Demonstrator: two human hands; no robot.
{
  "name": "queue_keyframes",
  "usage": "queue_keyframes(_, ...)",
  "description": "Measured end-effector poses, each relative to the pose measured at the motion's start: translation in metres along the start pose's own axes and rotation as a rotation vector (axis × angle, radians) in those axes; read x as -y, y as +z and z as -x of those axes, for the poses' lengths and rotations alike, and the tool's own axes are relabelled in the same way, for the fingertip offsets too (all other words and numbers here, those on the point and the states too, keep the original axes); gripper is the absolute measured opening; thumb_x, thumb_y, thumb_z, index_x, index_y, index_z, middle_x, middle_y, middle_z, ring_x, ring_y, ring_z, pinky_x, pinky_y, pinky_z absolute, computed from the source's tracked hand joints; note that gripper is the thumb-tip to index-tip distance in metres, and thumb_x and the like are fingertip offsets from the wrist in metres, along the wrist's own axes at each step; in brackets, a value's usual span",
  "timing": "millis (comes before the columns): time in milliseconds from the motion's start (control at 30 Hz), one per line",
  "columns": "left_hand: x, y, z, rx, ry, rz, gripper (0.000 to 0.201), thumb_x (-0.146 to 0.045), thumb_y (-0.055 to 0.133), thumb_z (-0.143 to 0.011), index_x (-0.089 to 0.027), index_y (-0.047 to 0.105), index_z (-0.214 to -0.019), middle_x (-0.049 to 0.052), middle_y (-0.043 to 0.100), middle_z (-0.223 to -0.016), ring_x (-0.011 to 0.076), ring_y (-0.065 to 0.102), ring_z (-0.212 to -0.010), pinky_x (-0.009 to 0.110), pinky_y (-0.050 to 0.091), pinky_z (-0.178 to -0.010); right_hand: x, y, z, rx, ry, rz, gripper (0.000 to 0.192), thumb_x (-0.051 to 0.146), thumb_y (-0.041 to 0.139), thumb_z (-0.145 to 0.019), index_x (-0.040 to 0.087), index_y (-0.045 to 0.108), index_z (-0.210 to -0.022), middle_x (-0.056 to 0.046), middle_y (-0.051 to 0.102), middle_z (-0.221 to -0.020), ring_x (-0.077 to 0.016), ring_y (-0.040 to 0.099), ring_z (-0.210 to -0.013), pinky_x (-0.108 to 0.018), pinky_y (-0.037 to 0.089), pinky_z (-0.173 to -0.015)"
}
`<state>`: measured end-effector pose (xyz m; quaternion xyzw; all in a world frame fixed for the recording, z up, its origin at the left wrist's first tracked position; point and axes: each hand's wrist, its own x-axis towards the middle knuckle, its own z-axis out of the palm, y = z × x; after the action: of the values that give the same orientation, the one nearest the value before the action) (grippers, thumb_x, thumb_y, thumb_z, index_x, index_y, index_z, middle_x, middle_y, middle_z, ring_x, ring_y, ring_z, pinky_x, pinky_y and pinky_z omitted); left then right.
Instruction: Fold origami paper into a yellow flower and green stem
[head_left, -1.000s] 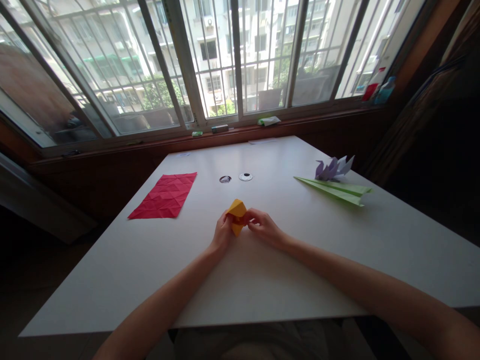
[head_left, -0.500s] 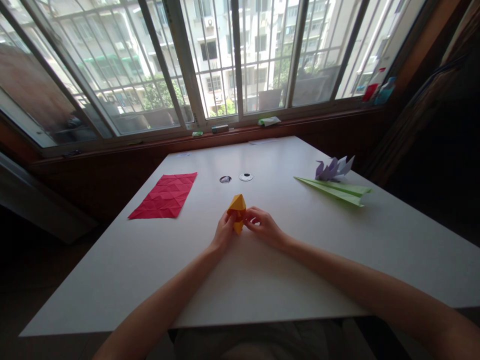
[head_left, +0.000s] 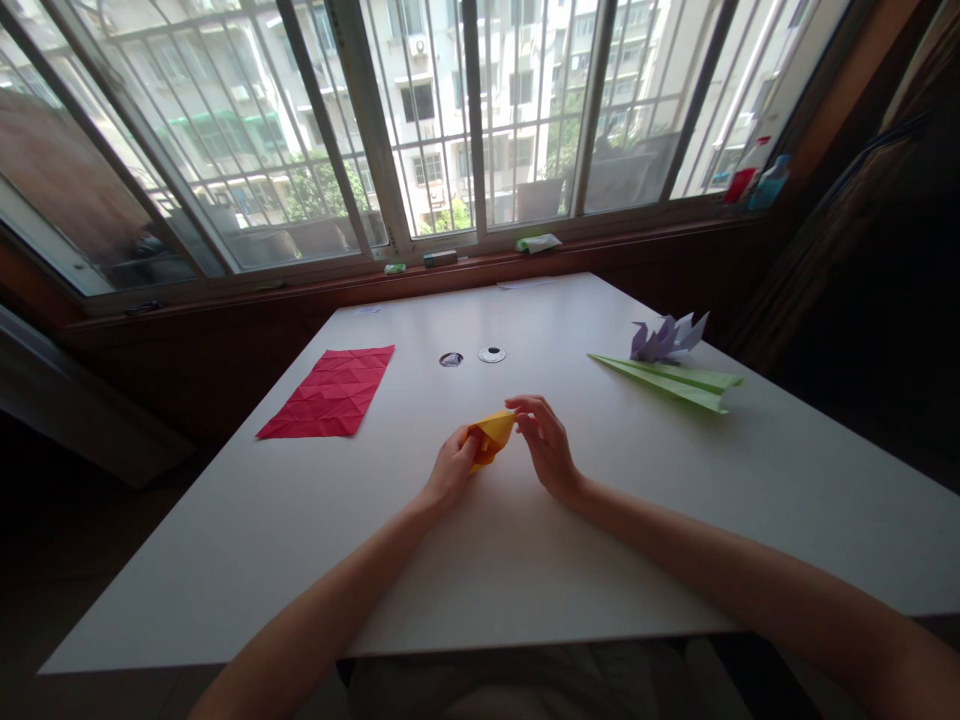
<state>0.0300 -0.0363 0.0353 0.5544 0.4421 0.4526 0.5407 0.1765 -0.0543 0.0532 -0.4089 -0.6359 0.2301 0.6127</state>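
My left hand (head_left: 448, 470) is closed on a yellow folded paper (head_left: 493, 428), an origami piece with a hollow, orange-shaded inside. The thumb presses in at its left side. Its pointed end is turned to the right, toward my right hand (head_left: 547, 446). There the thumb and fingertips of the right hand meet the tip in a light pinch, with the other fingers curved above. The lower part of the paper is partly hidden by my left fingers. Both hands are just above the white table (head_left: 465, 590).
A creased red paper sheet (head_left: 330, 393) lies at the left. On the right are a green paper plane (head_left: 667, 382) and purple origami cranes (head_left: 664, 340). Two round holes (head_left: 492, 354) are in the tabletop beyond my hands. Small packets (head_left: 538, 243) rest on the windowsill.
The yellow paper has turned from pointing up and away to pointing right. My right hand has come off its lower side and risen to the tip.
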Motion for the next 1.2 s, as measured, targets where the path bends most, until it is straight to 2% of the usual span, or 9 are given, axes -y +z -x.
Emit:
queue_keyframes(167, -0.003, 0.000, 0.000, 0.041, -0.015, 0.028, 0.039, -0.050, 0.051, -0.071, -0.014, 0.058, -0.083, 0.003, 0.057, -0.072, 0.0139, 0.051, -0.065, 0.024, 0.039, -0.060, 0.001, 0.000, 0.001, 0.014, -0.018, 0.001, 0.022, 0.034, 0.042, -0.085, 0.023, 0.061, -0.085, -0.004, 0.052, -0.090, -0.0146, 0.052, -0.080, -0.028, 0.045, -0.066)
queue_keyframes(367, -0.019, -0.002, 0.006, 0.045, -0.094, 0.073, 0.041, -0.050, 0.052, -0.071, -0.015, 0.058, -0.093, 0.004, 0.059, -0.078, 0.0119, 0.050, -0.063, 0.020, 0.033, -0.052, -0.005, 0.000, -0.006, -0.104, 0.083, -0.039, 0.027, 0.039, 0.041, -0.084, 0.021, 0.061, -0.081, -0.004, 0.052, -0.085, -0.0117, 0.050, -0.066, -0.025, 0.043, -0.055)
queue_keyframes(600, -0.016, -0.003, 0.004, 0.067, -0.113, 0.325, 0.041, -0.049, 0.050, -0.073, -0.014, 0.060, -0.092, 0.007, 0.060, -0.089, 0.0133, 0.053, -0.073, 0.021, 0.038, -0.057, -0.019, -0.002, -0.014, -0.183, 0.279, -0.095, 0.032, 0.044, 0.043, -0.080, 0.017, 0.059, -0.079, -0.001, 0.051, -0.068, -0.0106, 0.047, -0.057, -0.025, 0.042, -0.054)
queue_keyframes(867, -0.018, -0.004, 0.003, 0.100, -0.175, 0.572, 0.032, -0.042, 0.054, -0.074, -0.016, 0.062, -0.090, 0.005, 0.062, -0.090, 0.0123, 0.057, -0.076, 0.022, 0.041, -0.066, -0.031, -0.003, -0.016, -0.229, 0.375, -0.123, 0.036, 0.049, 0.045, -0.075, 0.016, 0.058, -0.079, -0.001, 0.052, -0.063, -0.0120, 0.048, -0.056, -0.026, 0.042, -0.054)
queue_keyframes(1200, -0.014, -0.004, 0.001, 0.056, -0.183, 0.572, 0.028, -0.037, 0.054, -0.074, -0.016, 0.061, -0.090, 0.005, 0.062, -0.088, 0.0128, 0.057, -0.076, 0.022, 0.042, -0.065, -0.030, -0.003, -0.016, -0.215, 0.362, -0.145, 0.034, 0.049, 0.046, -0.075, 0.017, 0.058, -0.078, -0.002, 0.052, -0.064, -0.0121, 0.048, -0.058, -0.026, 0.043, -0.055)
